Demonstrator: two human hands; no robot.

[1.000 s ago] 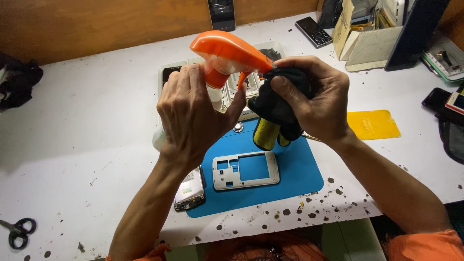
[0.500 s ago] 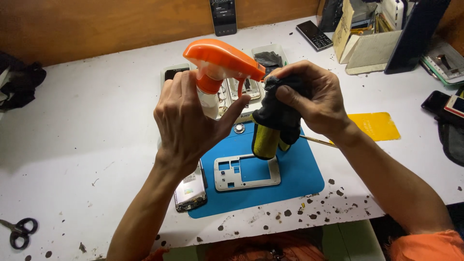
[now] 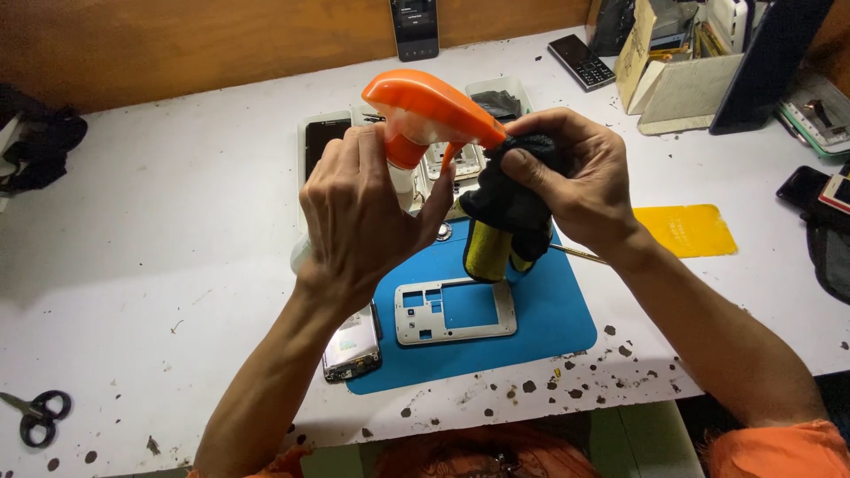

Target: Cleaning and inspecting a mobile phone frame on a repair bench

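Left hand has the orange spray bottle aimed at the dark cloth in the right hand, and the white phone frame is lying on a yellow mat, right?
Not quite. In the head view the white phone frame lies on the blue mat, not a yellow one. The rest holds: the left hand has the orange spray bottle aimed at the dark cloth in the right hand.

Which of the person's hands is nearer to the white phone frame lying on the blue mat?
Left. The left hand, gripping the orange spray bottle, hovers just above and left of the white phone frame; the right hand holds a dark cloth higher up, to its right.
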